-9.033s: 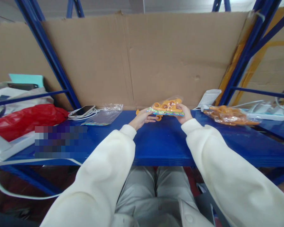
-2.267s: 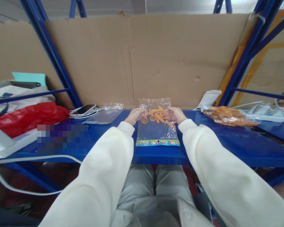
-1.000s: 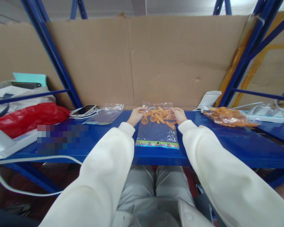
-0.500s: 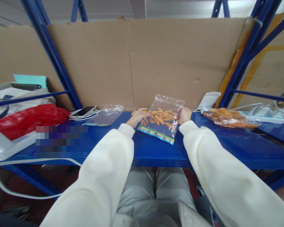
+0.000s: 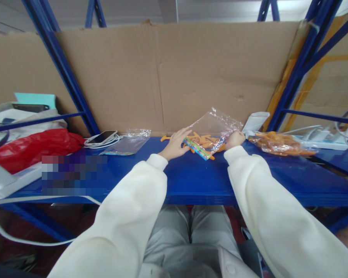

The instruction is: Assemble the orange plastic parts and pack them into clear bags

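A clear plastic bag (image 5: 213, 120) with a colourful printed strip (image 5: 197, 149) along one edge is held tilted over the blue shelf. My right hand (image 5: 234, 139) is closed on the bag's right side. At its left side is my left hand (image 5: 175, 146), fingers stretched out and close together, by the printed strip; whether they touch the film is hard to see. Several orange carrot-shaped plastic pieces (image 5: 204, 139) lie on the shelf, seen partly through the film. Another orange piece (image 5: 164, 138) pokes out beyond my left hand.
Left of my hands lies another clear bag (image 5: 129, 143), beside a phone (image 5: 104, 136) and a coiled white cable. A filled bag of orange pieces (image 5: 281, 143) sits on the right, near a white power strip (image 5: 327, 143). A cardboard wall (image 5: 191, 77) stands behind; red plastic (image 5: 37, 144) is far left.
The bag has lifted and shifted right with my right hand, and its printed strip has moved up. My left hand has moved slightly right, its fingers straightening. The orange pieces show below the bag.
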### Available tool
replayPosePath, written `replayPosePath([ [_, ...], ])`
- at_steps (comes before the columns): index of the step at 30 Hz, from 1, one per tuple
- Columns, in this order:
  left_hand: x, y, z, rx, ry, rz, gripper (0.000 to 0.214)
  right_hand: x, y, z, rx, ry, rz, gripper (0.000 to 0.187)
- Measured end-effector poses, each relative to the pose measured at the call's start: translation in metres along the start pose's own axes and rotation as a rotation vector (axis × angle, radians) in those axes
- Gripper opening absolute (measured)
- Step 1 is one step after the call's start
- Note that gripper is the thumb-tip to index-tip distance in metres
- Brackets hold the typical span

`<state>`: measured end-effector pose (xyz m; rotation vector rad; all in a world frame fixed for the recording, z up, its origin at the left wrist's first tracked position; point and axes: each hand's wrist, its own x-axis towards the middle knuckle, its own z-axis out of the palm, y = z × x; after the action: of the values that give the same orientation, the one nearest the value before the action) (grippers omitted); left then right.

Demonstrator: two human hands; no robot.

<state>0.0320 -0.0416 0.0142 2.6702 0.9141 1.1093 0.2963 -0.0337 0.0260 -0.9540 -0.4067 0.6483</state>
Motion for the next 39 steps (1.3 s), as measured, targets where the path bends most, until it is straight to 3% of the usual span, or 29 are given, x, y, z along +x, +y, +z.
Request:
replayPosePath([
  [5,-0.002,0.021,0.015,0.263,-0.169,0.226,0.084,-0.018,-0.013,0.002,0.111,0.048,0.095,0.016],
  [11,0.004,0.027,0.014,0.322,-0.169,0.238,0.077,-0.027,-0.018,0.006,0.178,-0.077,0.074,0.012],
  [16,0.010,0.019,-0.023,0.297,-0.058,0.171,0.064,-0.033,-0.020,0.010,0.187,-0.295,0.059,0.009],
  [21,-0.005,-0.016,-0.081,0.404,0.023,0.057,0.066,-0.039,-0.016,0.011,0.086,-0.405,0.091,0.013],
  [24,-0.028,-0.044,-0.117,0.585,-0.006,-0.069,0.072,-0.038,-0.014,0.010,0.076,-0.382,0.110,0.011],
  [29,-0.076,-0.080,-0.166,0.837,-0.160,-0.275,0.070,-0.038,-0.012,0.010,0.061,-0.369,0.120,0.010],
  [33,-0.107,-0.098,-0.182,0.931,-0.277,-0.395,0.061,-0.042,-0.013,0.011,0.037,-0.364,0.129,0.007],
  [36,-0.120,-0.105,-0.181,0.952,-0.319,-0.487,0.056,-0.044,-0.015,0.011,0.024,-0.353,0.138,0.006],
  [39,-0.122,-0.111,-0.175,0.906,-0.285,-0.593,0.049,-0.046,-0.016,0.011,0.012,-0.353,0.142,0.007],
])
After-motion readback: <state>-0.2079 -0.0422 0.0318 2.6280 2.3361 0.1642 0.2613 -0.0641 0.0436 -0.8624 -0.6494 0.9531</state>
